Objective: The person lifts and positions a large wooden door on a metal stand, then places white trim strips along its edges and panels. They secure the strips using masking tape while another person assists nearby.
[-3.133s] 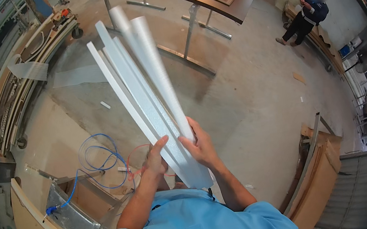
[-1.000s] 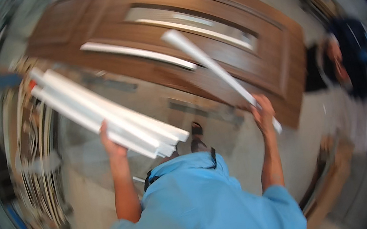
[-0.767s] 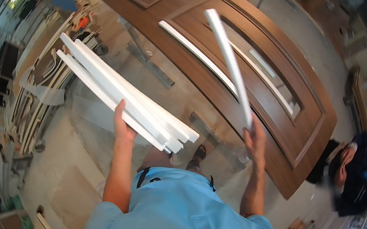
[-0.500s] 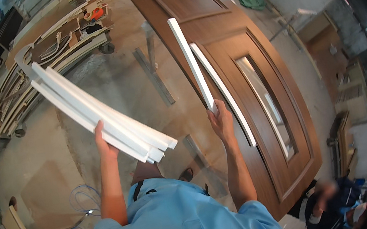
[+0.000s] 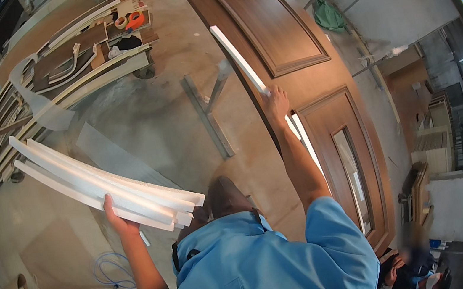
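My left hand [image 5: 119, 220] is closed round a bundle of long white strips [image 5: 90, 179], held out over the floor on the left. Its thumb lies on top of the near part of the bundle. My right hand [image 5: 277, 103] grips another white strip [image 5: 238, 58] along the left edge of a brown panelled door [image 5: 294, 84]. Beyond the hand this strip runs toward the far end. White strip pieces [image 5: 307, 144] show on the door beside my right forearm, which partly covers them. The door has a narrow glazed opening [image 5: 350, 168].
Metal bars of a stand [image 5: 208, 118] sit left of the door. A cluttered rack of long strips [image 5: 91, 84], with an orange tape roll [image 5: 135, 20], stands far left. Blue tubing [image 5: 112, 270] lies on the floor. Another person [image 5: 406, 271] is at the lower right.
My right hand has reached farther forward with its strip, onto the door's left edge. The bundle in my left hand has moved left and nearer. My view has shifted and I lean forward.
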The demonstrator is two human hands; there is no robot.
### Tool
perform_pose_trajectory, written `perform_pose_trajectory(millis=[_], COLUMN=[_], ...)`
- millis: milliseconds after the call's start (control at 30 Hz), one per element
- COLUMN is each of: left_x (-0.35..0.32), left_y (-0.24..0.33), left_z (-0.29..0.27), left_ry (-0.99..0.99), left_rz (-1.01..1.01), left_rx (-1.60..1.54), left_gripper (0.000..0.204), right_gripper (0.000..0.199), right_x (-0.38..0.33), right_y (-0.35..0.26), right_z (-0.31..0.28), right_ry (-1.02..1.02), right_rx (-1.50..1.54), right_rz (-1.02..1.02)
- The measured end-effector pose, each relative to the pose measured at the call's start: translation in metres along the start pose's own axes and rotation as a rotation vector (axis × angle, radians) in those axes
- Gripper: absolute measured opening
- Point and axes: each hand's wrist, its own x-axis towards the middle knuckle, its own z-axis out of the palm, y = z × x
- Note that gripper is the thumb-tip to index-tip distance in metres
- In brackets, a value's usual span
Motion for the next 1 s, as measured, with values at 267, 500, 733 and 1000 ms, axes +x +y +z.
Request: perform_pose_trajectory(millis=[267, 500, 733, 1000], left_x=[0.117, 0.211, 0.268, 0.322], left_y=[-0.009, -0.04, -0.084, -0.104], left_z=[0.114, 0.271, 0.395, 0.481], left_ry=[-0.006, -0.097, -0.375, -0.592], left_rz=[-0.037, -0.156, -0.296, -0.339], left_rx=[0.103, 0.24, 0.276, 0.322], left_gripper=[0.072, 0.068, 0.065, 0.067], right_gripper=[0.037, 0.046, 0.048, 0.024], right_x=[0.151, 0.233, 0.219, 0.241], right_y=[-0.033, -0.042, -0.104, -0.146], right_z=[0.107, 0.122, 0.041, 0.01], right_ry=[0.103, 0.053, -0.676, -0.768], right_rx=[-0.038, -0.041, 1.254, 1.271], right_rz=[-0.121, -0.091, 0.163, 0.199])
